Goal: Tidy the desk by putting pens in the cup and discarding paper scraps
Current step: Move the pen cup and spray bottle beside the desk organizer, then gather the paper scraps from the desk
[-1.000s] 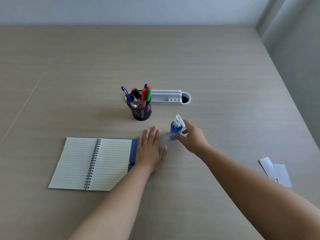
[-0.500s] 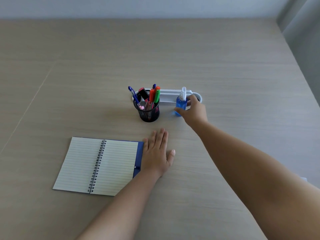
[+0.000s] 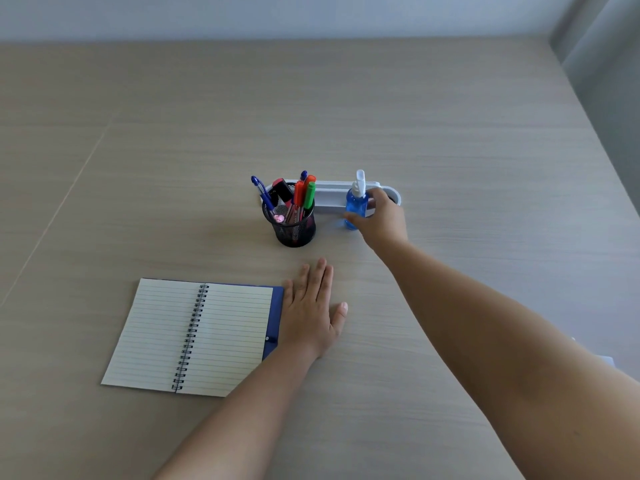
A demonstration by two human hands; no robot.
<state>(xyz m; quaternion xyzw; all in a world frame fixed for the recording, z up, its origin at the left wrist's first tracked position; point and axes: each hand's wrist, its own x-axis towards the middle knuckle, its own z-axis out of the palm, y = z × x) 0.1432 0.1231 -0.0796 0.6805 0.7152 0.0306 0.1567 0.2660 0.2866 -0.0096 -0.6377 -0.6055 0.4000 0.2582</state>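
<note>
A black mesh cup (image 3: 295, 227) stands mid-desk and holds several pens and markers, among them a blue pen (image 3: 262, 192), an orange marker (image 3: 299, 192) and a green marker (image 3: 310, 195). To its right a small blue spray bottle (image 3: 356, 201) stands upright on the desk. My right hand (image 3: 380, 218) is wrapped around the bottle's right side. My left hand (image 3: 311, 306) lies flat on the desk, fingers spread, beside the notebook's right edge. A sliver of white paper scrap (image 3: 604, 359) shows behind my right forearm.
An open spiral notebook (image 3: 194, 336) with lined pages and a blue cover lies at the near left. A white oblong organiser tray (image 3: 332, 197) sits behind the cup and the bottle. The desk's right edge runs along a grey wall.
My right hand carried the spray bottle away from me, from near my left hand to beside the cup in front of the tray. The left hand stayed flat.
</note>
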